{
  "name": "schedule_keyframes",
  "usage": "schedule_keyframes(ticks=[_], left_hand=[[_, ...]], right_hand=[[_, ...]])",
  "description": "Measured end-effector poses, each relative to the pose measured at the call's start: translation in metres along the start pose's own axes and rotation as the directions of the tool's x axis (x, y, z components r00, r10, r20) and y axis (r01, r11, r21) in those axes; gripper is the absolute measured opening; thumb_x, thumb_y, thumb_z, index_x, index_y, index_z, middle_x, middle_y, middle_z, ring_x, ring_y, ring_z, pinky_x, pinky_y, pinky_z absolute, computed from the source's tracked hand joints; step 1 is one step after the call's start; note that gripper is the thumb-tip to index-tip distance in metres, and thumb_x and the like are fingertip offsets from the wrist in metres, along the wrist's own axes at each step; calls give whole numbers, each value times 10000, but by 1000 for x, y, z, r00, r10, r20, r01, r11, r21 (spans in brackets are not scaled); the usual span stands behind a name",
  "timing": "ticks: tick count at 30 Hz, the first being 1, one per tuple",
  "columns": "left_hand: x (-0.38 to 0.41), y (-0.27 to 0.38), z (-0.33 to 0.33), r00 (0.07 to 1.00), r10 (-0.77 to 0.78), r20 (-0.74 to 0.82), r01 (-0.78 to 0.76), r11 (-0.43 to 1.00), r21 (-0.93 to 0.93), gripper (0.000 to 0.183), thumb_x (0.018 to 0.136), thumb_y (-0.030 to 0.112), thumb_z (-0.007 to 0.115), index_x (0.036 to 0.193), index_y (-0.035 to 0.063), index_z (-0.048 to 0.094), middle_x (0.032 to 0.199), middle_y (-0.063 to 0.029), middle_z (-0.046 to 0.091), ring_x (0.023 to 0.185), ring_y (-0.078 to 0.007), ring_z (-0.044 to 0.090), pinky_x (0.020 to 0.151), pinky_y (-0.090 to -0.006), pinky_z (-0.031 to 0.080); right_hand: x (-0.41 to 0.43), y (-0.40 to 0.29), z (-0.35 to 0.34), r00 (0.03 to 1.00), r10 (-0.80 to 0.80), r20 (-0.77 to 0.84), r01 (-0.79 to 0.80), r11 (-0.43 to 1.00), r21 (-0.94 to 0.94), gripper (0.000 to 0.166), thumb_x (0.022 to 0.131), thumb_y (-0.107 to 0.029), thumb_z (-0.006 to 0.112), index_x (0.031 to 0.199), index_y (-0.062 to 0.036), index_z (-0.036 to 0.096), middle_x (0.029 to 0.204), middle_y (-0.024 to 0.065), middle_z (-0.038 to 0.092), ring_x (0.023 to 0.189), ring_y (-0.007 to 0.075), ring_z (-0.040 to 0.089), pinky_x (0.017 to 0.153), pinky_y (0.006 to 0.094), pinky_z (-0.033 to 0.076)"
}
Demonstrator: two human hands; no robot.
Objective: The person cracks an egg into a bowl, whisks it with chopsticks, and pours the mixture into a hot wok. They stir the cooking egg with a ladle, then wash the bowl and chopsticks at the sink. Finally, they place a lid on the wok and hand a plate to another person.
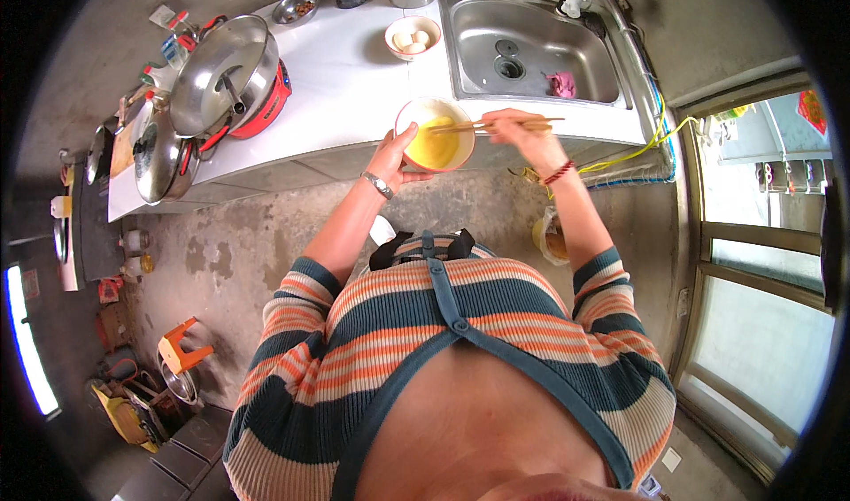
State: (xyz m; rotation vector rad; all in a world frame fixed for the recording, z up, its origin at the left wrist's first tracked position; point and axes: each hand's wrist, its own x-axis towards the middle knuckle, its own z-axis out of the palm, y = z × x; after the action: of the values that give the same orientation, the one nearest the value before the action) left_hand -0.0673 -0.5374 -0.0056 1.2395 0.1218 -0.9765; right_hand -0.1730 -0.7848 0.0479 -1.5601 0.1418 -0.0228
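Note:
In my left hand (395, 159) is a white bowl with a red rim (470, 148), tilted towards me at the counter's front edge, the thumb over its rim. Yellow beaten egg (431, 150) lies inside it. Wooden chopsticks (541, 124) are gripped by my right hand (521, 136), slightly blurred, their tips in the egg. Behind the bowl, a smaller red-rimmed bowl (393, 48) with several whole pale eggs (413, 41) stands on the white counter (339, 83).
A steel sink (538, 43) with a pink cloth (562, 84) is at the right back. To the left, a large steel wok (199, 89) stands on a red induction cooker (269, 110), beside a lidded pan (159, 156). A small metal bowl (296, 8) is further back.

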Motion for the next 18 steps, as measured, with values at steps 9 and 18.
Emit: schedule_keyframes(ticks=[9,18], left_hand=[[-6,-3,-8,1000,-17,-7,17,1000,-24,745,871,510,618,1391,98,279,1277,-183,516,1075,-326,609,764,-511,579],[-11,-3,-13,1000,-11,-7,11,1000,-26,742,868,518,617,1395,110,291,1296,-174,509,1075,-329,609,758,-520,574]], right_hand=[[-5,-11,13,971,38,238,-32,999,-28,204,940,-109,576,1090,-23,684,1026,60,685,915,124,632,779,266,549],[-12,-14,-9,968,26,248,1,994,-106,205,936,-107,568,1080,-20,685,1011,72,692,850,130,636,779,270,541]])
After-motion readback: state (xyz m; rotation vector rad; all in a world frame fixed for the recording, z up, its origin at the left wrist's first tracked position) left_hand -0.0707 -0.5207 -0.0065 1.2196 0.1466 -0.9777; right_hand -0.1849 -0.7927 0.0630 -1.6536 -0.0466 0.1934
